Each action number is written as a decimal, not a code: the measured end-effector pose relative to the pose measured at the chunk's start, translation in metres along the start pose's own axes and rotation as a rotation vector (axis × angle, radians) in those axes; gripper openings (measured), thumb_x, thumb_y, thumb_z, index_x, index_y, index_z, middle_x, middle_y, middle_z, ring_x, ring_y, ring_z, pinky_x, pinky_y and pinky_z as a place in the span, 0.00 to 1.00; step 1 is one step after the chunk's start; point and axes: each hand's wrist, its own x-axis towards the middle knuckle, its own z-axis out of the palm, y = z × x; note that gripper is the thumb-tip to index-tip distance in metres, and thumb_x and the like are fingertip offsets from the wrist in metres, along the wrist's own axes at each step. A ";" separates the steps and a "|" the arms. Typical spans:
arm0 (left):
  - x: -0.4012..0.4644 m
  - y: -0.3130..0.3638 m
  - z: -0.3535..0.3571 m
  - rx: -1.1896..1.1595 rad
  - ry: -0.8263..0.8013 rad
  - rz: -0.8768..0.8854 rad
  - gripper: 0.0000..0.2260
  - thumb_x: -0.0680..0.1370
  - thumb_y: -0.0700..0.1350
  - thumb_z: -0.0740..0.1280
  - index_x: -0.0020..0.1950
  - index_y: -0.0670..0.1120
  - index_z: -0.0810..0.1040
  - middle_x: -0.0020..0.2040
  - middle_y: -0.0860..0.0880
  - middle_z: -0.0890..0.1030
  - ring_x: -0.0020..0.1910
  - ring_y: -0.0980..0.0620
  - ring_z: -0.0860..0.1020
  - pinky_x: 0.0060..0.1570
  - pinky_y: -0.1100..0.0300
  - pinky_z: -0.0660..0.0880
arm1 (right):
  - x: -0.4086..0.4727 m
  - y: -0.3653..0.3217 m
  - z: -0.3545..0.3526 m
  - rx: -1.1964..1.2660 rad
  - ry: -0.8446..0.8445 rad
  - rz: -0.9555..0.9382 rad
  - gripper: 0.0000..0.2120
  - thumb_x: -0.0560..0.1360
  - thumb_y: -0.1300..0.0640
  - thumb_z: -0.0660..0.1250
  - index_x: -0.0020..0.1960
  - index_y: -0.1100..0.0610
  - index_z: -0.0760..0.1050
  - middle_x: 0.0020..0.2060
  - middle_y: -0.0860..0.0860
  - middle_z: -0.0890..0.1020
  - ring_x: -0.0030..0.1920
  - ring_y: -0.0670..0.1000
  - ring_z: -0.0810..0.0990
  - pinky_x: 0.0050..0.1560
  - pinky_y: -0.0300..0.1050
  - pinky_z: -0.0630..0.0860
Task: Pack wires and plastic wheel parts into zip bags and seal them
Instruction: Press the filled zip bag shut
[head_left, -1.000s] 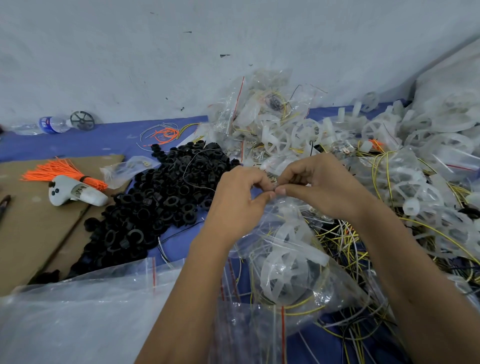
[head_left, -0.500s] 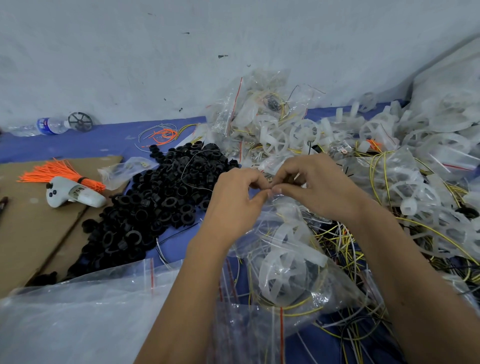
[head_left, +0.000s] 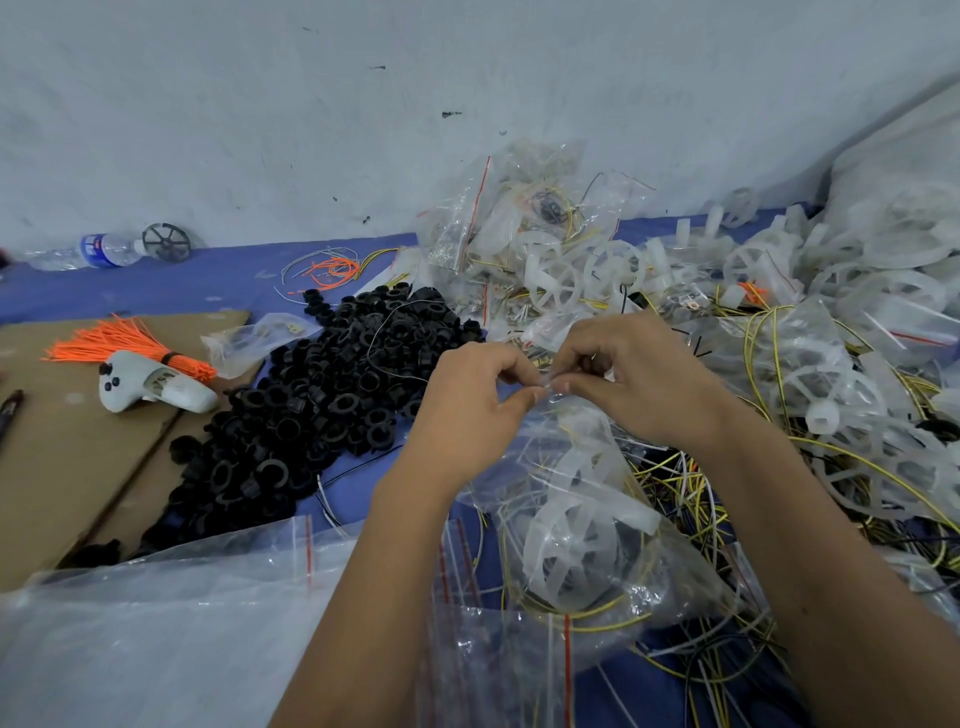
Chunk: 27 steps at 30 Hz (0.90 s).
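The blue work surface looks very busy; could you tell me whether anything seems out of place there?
A plastic water bottle lies on its side against the wall at far left, beside a dark wheel part, apart from the piles. A white handheld controller rests on the cardboard.

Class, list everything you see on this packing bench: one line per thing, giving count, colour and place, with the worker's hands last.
zip bag: one, clear, holding a white wheel and yellow wire, centre.
black rings: a heap, left of centre.
white wheels: many, translucent, piled right.
packed bags: several, clear, against the wall.
empty bags: a stack, clear, lower left.
orange ties: one bundle, on cardboard, left.
controller: one, white, beside the ties.
water bottle: one, clear, far left.
left hand: pinches the bag's top.
right hand: pinches the bag's top.
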 end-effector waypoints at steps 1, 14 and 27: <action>0.000 0.000 -0.001 -0.016 0.009 -0.004 0.03 0.77 0.42 0.76 0.44 0.47 0.85 0.43 0.52 0.84 0.47 0.53 0.80 0.52 0.50 0.78 | 0.000 0.000 0.001 -0.001 0.019 -0.005 0.02 0.72 0.61 0.76 0.42 0.57 0.84 0.36 0.47 0.82 0.37 0.45 0.78 0.40 0.42 0.74; 0.000 -0.003 -0.003 -0.010 0.021 0.016 0.02 0.77 0.43 0.75 0.44 0.47 0.85 0.43 0.53 0.84 0.45 0.55 0.80 0.48 0.61 0.76 | -0.001 0.002 0.004 0.031 0.089 -0.028 0.02 0.70 0.62 0.78 0.40 0.59 0.85 0.34 0.49 0.81 0.34 0.48 0.77 0.38 0.45 0.74; 0.000 -0.008 -0.003 0.000 0.033 0.037 0.04 0.77 0.42 0.76 0.43 0.50 0.84 0.41 0.56 0.83 0.45 0.59 0.79 0.47 0.67 0.74 | 0.000 0.003 0.013 -0.008 0.116 -0.042 0.04 0.69 0.60 0.79 0.39 0.58 0.85 0.32 0.44 0.78 0.34 0.41 0.74 0.37 0.30 0.66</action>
